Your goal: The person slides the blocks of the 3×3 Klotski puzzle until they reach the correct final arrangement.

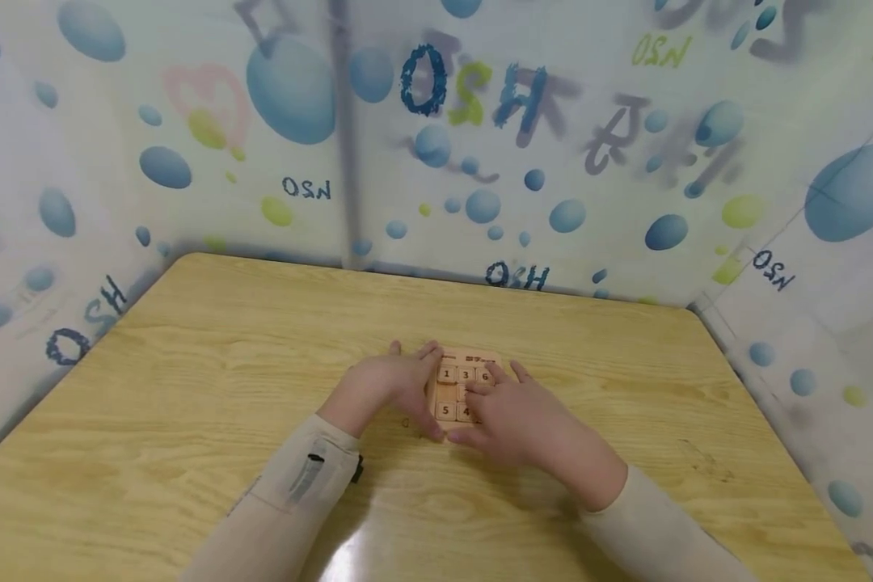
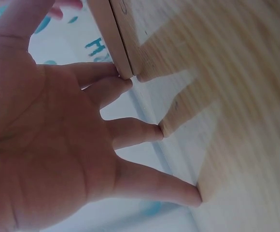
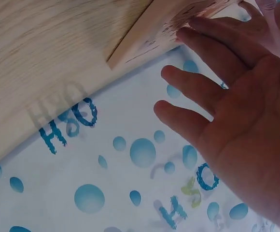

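Note:
A small wooden number puzzle board [image 1: 453, 356] lies on the table, with square tiles marked by digits such as 1, 3 and 6 along its far row. An unfilled gap shows at the left of its middle row. My left hand [image 1: 396, 381] spans the board's left side, thumb at the near corner and fingers at the far one. In the left wrist view, its straight, spread fingers [image 2: 137, 131] touch the board's edge and the tabletop. My right hand [image 1: 527, 416] lies over the right part, fingertips on the tiles, covering several of them.
The board stands on a wide wood-grain table [image 1: 211, 356]. Behind and beside it hang pale wall sheets [image 1: 473, 202] printed with blue and green drops and lettering. A dark strap piece [image 1: 357, 470] shows by the left cuff.

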The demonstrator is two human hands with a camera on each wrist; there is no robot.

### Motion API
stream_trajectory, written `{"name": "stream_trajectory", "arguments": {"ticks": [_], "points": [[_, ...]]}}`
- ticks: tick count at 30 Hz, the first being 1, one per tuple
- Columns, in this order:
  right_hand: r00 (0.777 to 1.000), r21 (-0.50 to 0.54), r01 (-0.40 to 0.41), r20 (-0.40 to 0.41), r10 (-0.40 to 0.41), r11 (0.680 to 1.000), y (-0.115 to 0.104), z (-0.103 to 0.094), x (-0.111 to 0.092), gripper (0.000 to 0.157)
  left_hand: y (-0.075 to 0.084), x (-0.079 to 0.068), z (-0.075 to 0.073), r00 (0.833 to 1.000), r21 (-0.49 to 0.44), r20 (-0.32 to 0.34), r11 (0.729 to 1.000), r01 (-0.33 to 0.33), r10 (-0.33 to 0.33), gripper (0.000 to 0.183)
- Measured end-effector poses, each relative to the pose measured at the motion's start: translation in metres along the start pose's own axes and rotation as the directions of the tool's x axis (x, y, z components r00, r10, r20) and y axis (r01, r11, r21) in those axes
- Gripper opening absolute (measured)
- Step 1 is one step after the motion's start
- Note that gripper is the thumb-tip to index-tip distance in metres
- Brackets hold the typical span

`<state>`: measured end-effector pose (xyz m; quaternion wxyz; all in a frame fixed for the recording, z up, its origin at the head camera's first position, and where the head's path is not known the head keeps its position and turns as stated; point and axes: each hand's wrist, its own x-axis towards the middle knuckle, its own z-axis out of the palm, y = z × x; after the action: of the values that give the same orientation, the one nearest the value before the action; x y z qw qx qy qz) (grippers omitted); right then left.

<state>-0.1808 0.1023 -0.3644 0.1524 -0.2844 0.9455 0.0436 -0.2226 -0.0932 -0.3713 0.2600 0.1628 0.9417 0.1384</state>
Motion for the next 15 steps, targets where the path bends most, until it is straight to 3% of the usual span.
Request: {"name": "stream_trajectory", "arguments": {"ticks": [8,15], "points": [[0.999,0.015,0.041,-0.022,-0.04,0.999,-0.004,0.007,0.018,0.08,-0.002,0.0,-0.001,1.0,0.001,0.022,1.0,0.008,-0.008,0.129],[0.998,0.073,0.042,0.045,-0.045,0.996,-0.011,0.004,0.004,0.079,-0.002,0.0,0.001,1.0,-0.015,0.009,1.0,0.009,-0.009,0.135]]}}
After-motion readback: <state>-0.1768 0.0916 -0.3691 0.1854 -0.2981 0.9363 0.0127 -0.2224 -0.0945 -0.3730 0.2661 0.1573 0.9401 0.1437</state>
